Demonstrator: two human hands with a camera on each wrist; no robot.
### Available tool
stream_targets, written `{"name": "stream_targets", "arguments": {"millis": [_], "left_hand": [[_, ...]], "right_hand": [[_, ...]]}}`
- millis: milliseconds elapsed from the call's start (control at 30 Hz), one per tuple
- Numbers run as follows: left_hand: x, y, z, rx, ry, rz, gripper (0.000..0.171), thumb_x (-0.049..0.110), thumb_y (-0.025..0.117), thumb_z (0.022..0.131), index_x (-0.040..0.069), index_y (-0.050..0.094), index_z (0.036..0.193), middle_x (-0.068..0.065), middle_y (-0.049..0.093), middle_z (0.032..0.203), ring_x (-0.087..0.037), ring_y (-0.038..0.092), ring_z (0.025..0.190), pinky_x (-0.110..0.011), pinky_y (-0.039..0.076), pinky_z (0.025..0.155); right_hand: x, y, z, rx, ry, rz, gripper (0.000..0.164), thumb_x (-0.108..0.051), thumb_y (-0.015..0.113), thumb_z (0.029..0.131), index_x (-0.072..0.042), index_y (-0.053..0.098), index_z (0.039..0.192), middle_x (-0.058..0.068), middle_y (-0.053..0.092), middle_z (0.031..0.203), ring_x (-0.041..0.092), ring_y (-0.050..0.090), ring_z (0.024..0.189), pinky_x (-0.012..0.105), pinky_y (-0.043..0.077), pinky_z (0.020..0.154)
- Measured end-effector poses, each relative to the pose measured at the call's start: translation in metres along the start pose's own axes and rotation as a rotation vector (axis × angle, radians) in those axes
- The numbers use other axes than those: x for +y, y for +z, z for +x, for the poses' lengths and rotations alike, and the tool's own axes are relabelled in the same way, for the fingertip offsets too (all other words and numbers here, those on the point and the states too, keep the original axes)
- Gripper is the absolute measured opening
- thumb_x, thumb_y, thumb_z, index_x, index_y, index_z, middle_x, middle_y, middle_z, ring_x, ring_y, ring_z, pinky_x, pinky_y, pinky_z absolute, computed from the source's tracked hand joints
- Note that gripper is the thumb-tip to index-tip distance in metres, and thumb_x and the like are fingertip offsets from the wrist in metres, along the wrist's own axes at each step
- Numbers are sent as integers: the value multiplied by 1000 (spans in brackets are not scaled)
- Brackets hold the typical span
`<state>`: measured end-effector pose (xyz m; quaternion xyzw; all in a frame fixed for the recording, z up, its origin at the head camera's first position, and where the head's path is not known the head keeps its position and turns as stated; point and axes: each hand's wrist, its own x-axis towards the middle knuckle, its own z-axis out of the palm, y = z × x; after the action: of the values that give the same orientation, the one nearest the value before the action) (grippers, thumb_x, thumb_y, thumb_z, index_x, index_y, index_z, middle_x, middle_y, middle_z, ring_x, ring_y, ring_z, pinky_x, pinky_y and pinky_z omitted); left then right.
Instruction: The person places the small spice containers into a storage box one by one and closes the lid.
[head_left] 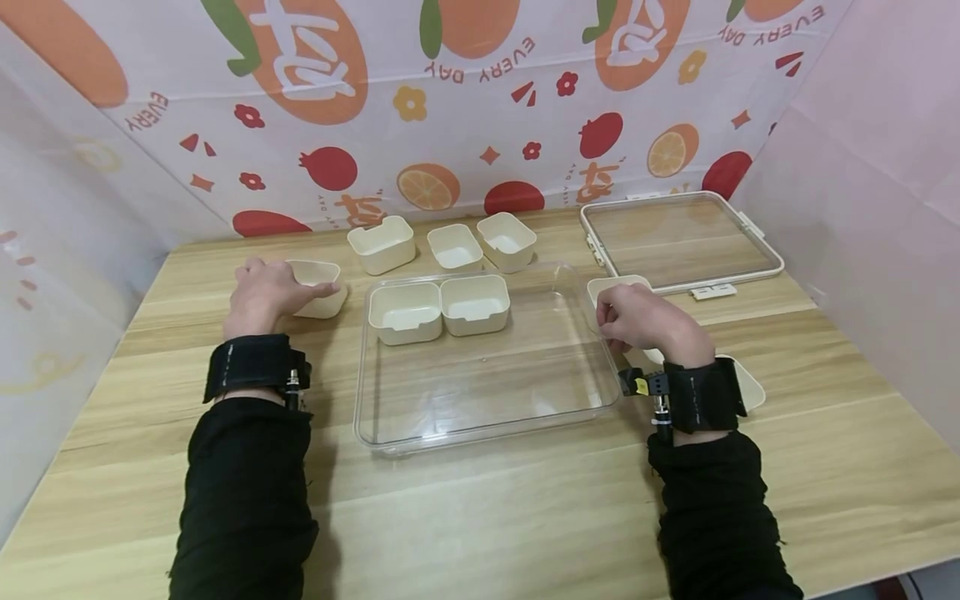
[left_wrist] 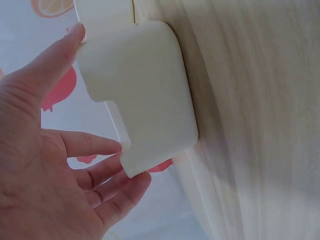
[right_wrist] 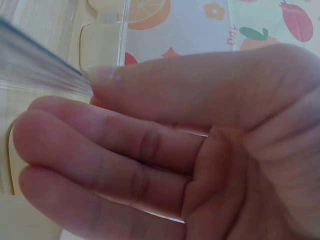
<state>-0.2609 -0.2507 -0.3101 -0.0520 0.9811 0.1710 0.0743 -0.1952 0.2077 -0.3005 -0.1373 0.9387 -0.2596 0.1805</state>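
Observation:
At the left, my left hand (head_left: 262,292) spans a cream plastic bin (head_left: 321,292). In the left wrist view the thumb is at one end of that notched bin (left_wrist: 145,95), and the fingertips are at the other end. My right hand (head_left: 648,321) pinches the right rim of a clear plastic box (head_left: 487,425) between thumb and fingers; the right wrist view shows its clear edge (right_wrist: 60,70) at the thumb tip. Inside the box, along its back wall, stand two cream bins, a left bin (head_left: 405,312) and a right bin (head_left: 476,304).
Behind the box stand three more bins, one notched bin (head_left: 382,246), a middle bin (head_left: 455,247) and another bin (head_left: 507,242). A clear lid (head_left: 682,242) with a cream frame lies at the back right. Partly hidden by my right arm are a bin (head_left: 600,287) and another cream piece (head_left: 750,387).

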Motion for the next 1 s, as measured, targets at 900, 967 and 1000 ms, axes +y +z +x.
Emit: {"name": "stream_targets", "arguments": {"millis": [900,967,1000], "left_hand": [[1,1,3,10,-45,-14,77,55,68,90,-19,51,100,-40,27,111,-54,24,108,-60,32,90],[1,1,4,17,-44,-11,77,55,68,90,-19,51,99,-40,27,111,-54,25,108,-60,33,89],[1,1,4,19,-45,-11,76,56,68,90,-18,51,98,-40,27,111,-54,25,109,-60,33,89]], "right_hand": [[0,1,1,-7,-2,-4,10,4,58,96,0,57,86,11,64,77,20,67,67,34,56,64],[0,0,0,-7,-4,-8,10,4,58,96,0,57,86,11,64,77,20,67,67,34,55,64],[0,0,0,-7,-4,-8,10,4,58,96,0,57,86,11,64,77,20,67,67,34,55,64]]}}
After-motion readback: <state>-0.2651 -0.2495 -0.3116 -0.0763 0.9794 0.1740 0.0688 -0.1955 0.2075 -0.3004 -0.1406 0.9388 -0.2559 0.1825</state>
